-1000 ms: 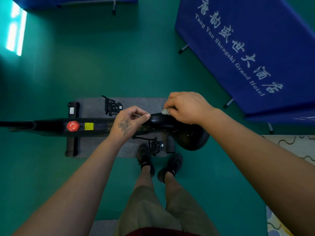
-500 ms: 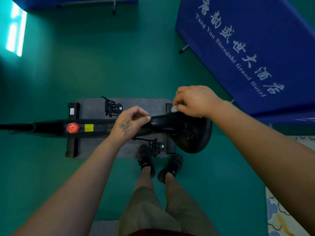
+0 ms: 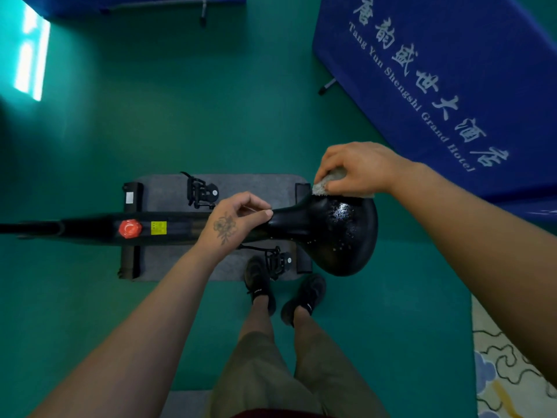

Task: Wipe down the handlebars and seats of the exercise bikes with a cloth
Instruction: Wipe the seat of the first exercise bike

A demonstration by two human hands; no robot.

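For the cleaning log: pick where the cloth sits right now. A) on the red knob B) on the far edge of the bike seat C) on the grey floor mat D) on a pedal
B: the right hand presses the cloth onto the far edge of the black seat, while the left hand holds the seat's narrow nose.

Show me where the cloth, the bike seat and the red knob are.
cloth (image 3: 327,180), head view, grey edge showing under the fingers
bike seat (image 3: 337,233), head view, wide glossy top
red knob (image 3: 130,228), head view, its centre
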